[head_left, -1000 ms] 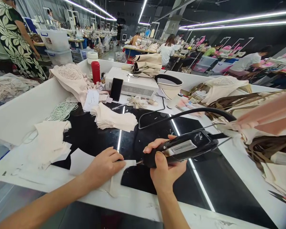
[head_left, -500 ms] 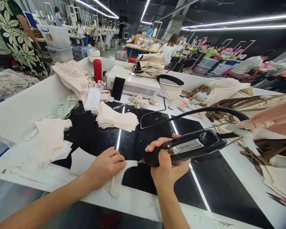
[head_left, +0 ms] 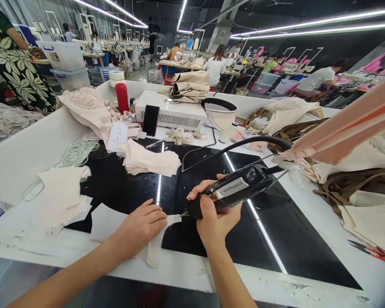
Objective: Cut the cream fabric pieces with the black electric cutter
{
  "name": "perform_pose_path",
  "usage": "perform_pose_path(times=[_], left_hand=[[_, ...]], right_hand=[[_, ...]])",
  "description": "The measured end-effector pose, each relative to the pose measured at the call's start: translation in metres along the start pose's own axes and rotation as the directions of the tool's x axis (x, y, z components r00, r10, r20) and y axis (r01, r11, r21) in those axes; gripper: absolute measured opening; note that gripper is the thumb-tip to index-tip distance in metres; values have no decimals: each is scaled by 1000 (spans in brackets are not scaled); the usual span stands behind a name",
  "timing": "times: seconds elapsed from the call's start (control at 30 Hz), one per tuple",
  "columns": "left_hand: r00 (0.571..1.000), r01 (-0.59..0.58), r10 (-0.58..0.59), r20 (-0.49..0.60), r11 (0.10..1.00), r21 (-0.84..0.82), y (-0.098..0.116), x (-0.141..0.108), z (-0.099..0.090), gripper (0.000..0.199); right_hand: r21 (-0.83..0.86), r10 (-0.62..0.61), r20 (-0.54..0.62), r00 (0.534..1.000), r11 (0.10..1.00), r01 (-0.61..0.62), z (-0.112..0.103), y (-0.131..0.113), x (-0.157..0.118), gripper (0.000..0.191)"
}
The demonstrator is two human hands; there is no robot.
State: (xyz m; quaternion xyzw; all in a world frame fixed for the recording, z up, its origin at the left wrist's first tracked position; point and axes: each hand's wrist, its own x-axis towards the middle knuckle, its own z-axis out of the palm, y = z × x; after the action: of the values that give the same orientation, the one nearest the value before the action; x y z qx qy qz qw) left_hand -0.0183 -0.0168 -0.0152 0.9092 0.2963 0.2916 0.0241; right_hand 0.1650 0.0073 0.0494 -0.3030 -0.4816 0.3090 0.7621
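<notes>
Lying across the near edge of the black board (head_left: 192, 244), a pale cloth piece (head_left: 155, 248) is pressed flat by the left hand (head_left: 141, 222), which is laid palm down with nothing seen to be gripped. A black power tool (head_left: 231, 188) is clasped firmly in the right hand (head_left: 216, 218), with the thumb wrapped over its body. Its tip is brought to the right end of the cloth piece; whether contact is made cannot be told. The tool is tilted, its rear end raised, and from there a black cable (head_left: 244, 142) is looped back over the board. Beyond the hands, a stack of pale cloth (head_left: 149, 158) is placed on the board, and a phone (head_left: 151, 120) is propped against a white box (head_left: 173, 112). Pale green cord (head_left: 77, 153) is heaped at the left.
</notes>
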Motion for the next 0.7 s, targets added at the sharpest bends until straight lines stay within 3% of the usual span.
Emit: perform_pose_path(times=[0.37,0.7], left_hand=[[999,-24,24,49,1000,0,0,0,-4,19],[998,-29,27,55,999,24,2,1,-5,22]], right_hand=[[-23,17,-32,999,1000,-18,3,-2,-2,42],[60,91,-4,996,994,-91,15,1,-4,42]])
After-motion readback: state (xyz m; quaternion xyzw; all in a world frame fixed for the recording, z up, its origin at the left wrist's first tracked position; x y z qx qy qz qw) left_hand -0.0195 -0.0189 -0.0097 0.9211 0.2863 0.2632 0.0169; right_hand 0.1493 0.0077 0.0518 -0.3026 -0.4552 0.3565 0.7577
